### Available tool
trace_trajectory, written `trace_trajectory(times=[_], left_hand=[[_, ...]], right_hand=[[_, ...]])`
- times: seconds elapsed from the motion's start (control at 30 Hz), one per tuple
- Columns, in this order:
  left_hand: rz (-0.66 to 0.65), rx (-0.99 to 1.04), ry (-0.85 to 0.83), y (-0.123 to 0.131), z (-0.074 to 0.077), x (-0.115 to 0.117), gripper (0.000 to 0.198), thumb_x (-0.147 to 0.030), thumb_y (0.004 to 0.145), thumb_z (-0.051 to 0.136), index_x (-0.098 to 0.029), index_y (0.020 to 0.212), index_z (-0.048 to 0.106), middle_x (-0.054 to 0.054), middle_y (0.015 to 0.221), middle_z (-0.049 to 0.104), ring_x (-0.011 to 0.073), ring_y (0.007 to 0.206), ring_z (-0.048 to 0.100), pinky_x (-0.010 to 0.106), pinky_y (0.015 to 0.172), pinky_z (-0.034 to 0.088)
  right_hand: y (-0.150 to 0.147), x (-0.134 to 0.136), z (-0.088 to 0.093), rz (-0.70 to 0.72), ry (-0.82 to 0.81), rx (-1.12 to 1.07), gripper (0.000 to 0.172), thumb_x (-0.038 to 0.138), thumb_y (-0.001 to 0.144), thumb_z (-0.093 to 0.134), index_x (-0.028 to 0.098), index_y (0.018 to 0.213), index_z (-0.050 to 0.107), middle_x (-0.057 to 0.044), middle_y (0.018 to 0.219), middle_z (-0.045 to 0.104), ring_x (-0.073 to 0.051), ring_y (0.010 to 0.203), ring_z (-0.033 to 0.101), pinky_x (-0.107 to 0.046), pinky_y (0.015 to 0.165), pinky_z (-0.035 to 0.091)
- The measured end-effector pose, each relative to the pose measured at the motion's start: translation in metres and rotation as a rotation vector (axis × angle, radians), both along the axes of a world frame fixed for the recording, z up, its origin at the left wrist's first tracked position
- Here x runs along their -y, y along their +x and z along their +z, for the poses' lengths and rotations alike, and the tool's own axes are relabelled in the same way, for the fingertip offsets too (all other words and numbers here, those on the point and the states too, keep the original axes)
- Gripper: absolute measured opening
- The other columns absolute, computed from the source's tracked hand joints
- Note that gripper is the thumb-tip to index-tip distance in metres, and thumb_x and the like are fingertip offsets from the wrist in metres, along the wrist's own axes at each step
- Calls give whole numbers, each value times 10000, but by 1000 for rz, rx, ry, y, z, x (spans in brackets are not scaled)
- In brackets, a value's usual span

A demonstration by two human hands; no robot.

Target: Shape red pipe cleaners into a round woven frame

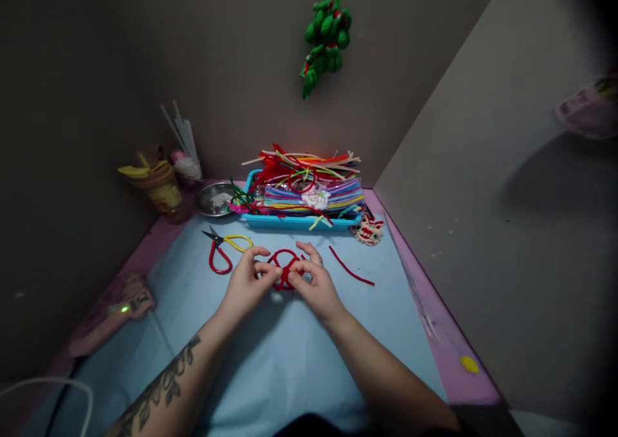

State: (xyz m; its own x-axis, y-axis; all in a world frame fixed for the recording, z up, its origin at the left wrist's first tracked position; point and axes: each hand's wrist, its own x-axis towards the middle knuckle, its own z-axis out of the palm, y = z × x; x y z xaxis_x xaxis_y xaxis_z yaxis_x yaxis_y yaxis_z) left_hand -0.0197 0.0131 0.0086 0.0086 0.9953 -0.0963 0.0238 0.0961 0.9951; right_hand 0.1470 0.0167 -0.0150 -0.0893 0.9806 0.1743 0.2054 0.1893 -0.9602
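Between my hands is a red pipe cleaner ornament (286, 253), a rounded shape with loops inside it. My left hand (252, 276) pinches its left side between thumb and forefinger. From the other side my right hand (313, 282) grips it too, thumb near the red middle and the upper fingers raised. The fingertips partly hide its centre. A loose red pipe cleaner (351, 268) lies on the blue sheet to the right of my right hand. Scissors (222, 250) with one red and one yellow handle lie spread apart just beyond my left hand.
A blue tray (299, 222) heaped with coloured pipe cleaners stands at the back. Left of it is a metal dish (215, 200). A pink glue gun (128, 308) lies at the left, a lion-like face ornament (367, 230) by the tray's right corner. Walls rise behind and right.
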Motion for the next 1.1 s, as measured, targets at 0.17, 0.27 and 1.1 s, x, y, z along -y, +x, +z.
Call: trace_trajectory(times=[0.17, 0.27, 1.1], left_hand=[[191, -156, 164, 1, -3, 1, 316, -360, 784, 641, -197, 1012, 494, -6, 741, 677, 142, 684, 618, 256, 638, 429], [175, -205, 183, 6, -6, 4, 282, -354, 792, 642, -199, 986, 507, -5, 724, 679, 148, 668, 613, 261, 633, 430], [-59, -706, 559, -9, -10, 2, 448, -240, 868, 576, -224, 1309, 498, 67, 989, 728, 222, 877, 629, 353, 809, 461]], right_hand=[[-5, -5, -10, -119, -84, -237, 166, 362, 775, 657, 215, 698, 652, -107, 1279, 547, -264, 1304, 434, -407, 1094, 296], [-9, -7, -14, -172, -148, -369, 205, 410, 765, 663, 215, 705, 645, -93, 1157, 595, -260, 1284, 437, -403, 1082, 311], [0, -4, -8, -14, -45, -66, 177, 366, 757, 709, 222, 664, 664, -102, 1378, 505, -264, 1278, 469, -458, 1118, 287]])
